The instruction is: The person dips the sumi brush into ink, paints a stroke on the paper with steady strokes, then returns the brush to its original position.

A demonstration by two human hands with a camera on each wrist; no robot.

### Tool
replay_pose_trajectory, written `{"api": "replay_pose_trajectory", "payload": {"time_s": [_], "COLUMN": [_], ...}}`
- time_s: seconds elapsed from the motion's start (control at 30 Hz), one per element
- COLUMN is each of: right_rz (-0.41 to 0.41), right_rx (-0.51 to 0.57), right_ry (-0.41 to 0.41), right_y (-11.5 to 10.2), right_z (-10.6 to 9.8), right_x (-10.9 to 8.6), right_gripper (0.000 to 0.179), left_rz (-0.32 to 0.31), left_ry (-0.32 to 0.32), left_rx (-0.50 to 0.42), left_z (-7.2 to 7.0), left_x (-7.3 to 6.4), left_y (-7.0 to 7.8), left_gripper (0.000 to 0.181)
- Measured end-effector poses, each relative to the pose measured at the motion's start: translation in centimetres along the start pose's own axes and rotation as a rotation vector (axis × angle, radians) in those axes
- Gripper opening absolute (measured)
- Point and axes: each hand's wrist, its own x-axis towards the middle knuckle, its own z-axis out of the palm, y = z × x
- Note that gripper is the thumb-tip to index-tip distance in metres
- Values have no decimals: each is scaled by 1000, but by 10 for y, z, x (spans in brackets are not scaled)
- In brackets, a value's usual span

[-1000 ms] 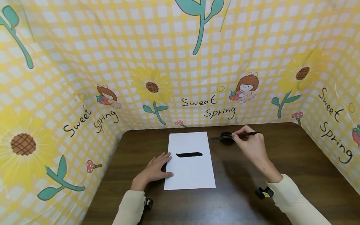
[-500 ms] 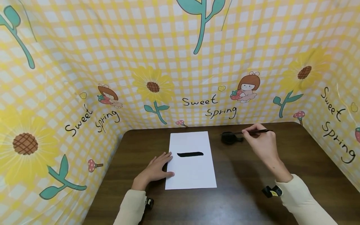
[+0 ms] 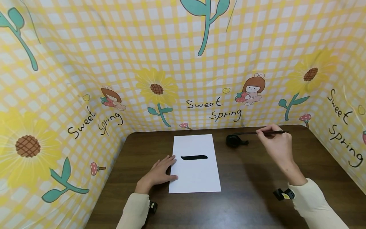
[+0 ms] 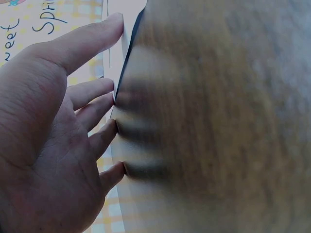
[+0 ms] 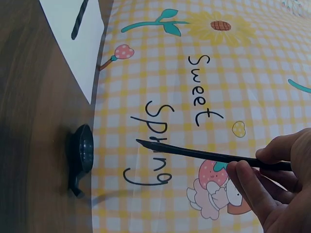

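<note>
A sheet of white paper (image 3: 194, 178) lies on the table, bearing one thick black horizontal stroke (image 3: 194, 157). My left hand (image 3: 158, 171) rests at the paper's left edge, its fingers spread and fingertips on the sheet. To the right, my right hand (image 3: 275, 144) pinches a dark writing brush (image 5: 204, 154) between thumb and fingers. The brush is held nearly level above the table, with its black tip pointing left. Below and left of that hand sits a small black ink dish (image 3: 233, 141) with a short handle; in the right wrist view the dish (image 5: 81, 153) shows a shiny inside.
The dark brown wooden table (image 3: 194, 210) meets a yellow checked cloth (image 3: 183, 79) at its back and sides. The cloth carries printed flowers and lettering. A small black device (image 3: 283, 194) is strapped at the right wrist, and another device (image 3: 152, 207) at the left.
My right hand has moved to the right with the brush, away from over the ink dish, whose handle now shows. My left hand and the paper have stayed in place.
</note>
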Motion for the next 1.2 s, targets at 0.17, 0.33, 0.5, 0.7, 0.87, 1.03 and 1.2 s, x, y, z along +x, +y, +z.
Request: {"api": "replay_pose_trajectory", "payload": {"time_s": [0.17,0.33,0.5,0.7,0.87,1.03,1.2], "right_rz": [-2,-2,-13,-41,-92,-200,-276], "right_rx": [-16,-32,-24,11,31,-43,-99], "right_ry": [5,5,8,4,11,28,24], "right_y": [5,10,15,19,23,27,30], "right_z": [-2,-2,1,3,6,10,13], "right_x": [-1,-3,-4,-7,-8,-10,-12], "right_gripper": [13,10,7,6,6,10,15], "left_rz": [2,3,3,2,1,0,3], "left_ry": [0,-1,0,-3,-2,3,2], "left_rx": [-8,-8,-9,-1,2,2,2], "left_z": [-1,-1,-1,-1,0,-1,-2], "left_x": [0,-1,-1,-1,-1,-2,-2], "left_y": [1,1,1,1,2,3,3], "left_gripper": [82,82,83,83,83,82,82]}}
